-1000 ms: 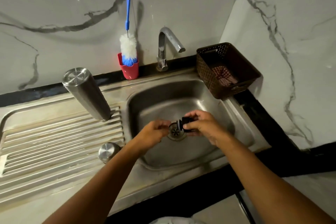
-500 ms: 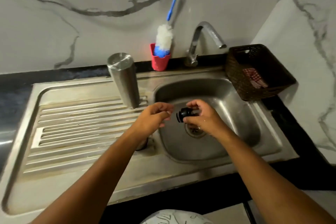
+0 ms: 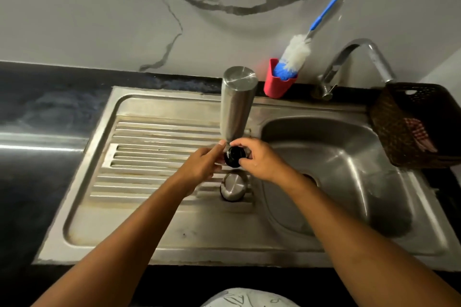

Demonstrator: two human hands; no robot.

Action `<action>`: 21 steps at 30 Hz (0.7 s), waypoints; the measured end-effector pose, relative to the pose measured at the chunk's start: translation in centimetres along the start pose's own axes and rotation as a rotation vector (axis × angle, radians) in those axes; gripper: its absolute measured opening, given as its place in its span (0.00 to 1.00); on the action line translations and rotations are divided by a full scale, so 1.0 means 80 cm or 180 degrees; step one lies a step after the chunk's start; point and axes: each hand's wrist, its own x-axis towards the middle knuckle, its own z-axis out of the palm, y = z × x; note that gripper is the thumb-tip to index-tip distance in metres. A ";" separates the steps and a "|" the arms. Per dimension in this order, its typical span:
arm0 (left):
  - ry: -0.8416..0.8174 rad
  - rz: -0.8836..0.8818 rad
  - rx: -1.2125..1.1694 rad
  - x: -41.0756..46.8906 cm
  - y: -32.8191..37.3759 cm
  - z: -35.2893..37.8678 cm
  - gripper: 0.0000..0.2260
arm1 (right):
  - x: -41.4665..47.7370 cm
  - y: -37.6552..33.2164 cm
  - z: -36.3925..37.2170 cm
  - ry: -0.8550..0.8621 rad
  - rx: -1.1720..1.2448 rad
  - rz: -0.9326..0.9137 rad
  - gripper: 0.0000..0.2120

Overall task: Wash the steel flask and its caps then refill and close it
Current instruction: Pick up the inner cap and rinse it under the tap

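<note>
A head-worn camera looks down on a stainless steel sink set in a dark counter (image 3: pixel 37 112), under a white marble wall (image 3: pixel 124 20) with grey veins.

A steel flask (image 3: pixel 238 104) stands on end at the back right of the ribbed draining board (image 3: pixel 154 157), just left of the sink basin (image 3: pixel 336 157). Its long axis is vertical. A flat, closed disc of brushed steel faces up; its lower end is hidden behind the hands.

Both hands meet right in front of the flask's foot, above the draining board. The right hand (image 3: pixel 262 161) has its grip clenched round a small black inner cap (image 3: pixel 235 156), thumb and fingers curled about its rim. The cap's round end faces up toward the camera. The left hand (image 3: pixel 202 166) pinches the same cap from the left side, its fingertips close against the flask's base.

Just nearer the camera than the hands, a round steel outer cap (image 3: pixel 233 186) sits on the draining board beside the basin's edge, its flat closed top up.

At the back, a red cup (image 3: pixel 278 83) holds a bottle brush (image 3: pixel 296 53), white and blue bristles down, its blue handle leaning up to the right against the wall. To its right a chrome tap (image 3: pixel 359 57) curves over the basin. A brown woven plastic basket (image 3: pixel 419 122) at the basin's right rim holds a red checked cloth (image 3: pixel 419 134).
</note>
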 end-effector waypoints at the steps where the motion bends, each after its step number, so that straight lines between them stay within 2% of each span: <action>1: 0.0012 -0.0007 -0.0004 0.001 -0.001 0.000 0.23 | 0.001 0.001 0.002 -0.0018 0.0017 0.0027 0.26; 5: 0.0043 0.0085 0.0090 0.004 -0.002 0.001 0.24 | -0.001 0.004 0.002 -0.0028 0.0048 0.0011 0.25; 13: 0.0415 0.0205 0.0912 0.008 -0.001 0.000 0.22 | -0.008 0.001 -0.017 -0.0056 0.0256 0.0104 0.22; 17: 0.0964 0.0826 0.1234 -0.008 0.020 0.015 0.10 | -0.021 0.007 -0.045 0.0073 0.0490 0.0133 0.18; 19: 0.0910 0.1168 0.1085 -0.016 0.041 0.035 0.02 | -0.031 0.014 -0.067 0.0222 0.0644 0.0141 0.15; 21: 0.0673 0.1397 0.1126 -0.018 0.059 0.061 0.08 | -0.046 0.021 -0.093 0.0429 0.0834 0.0157 0.13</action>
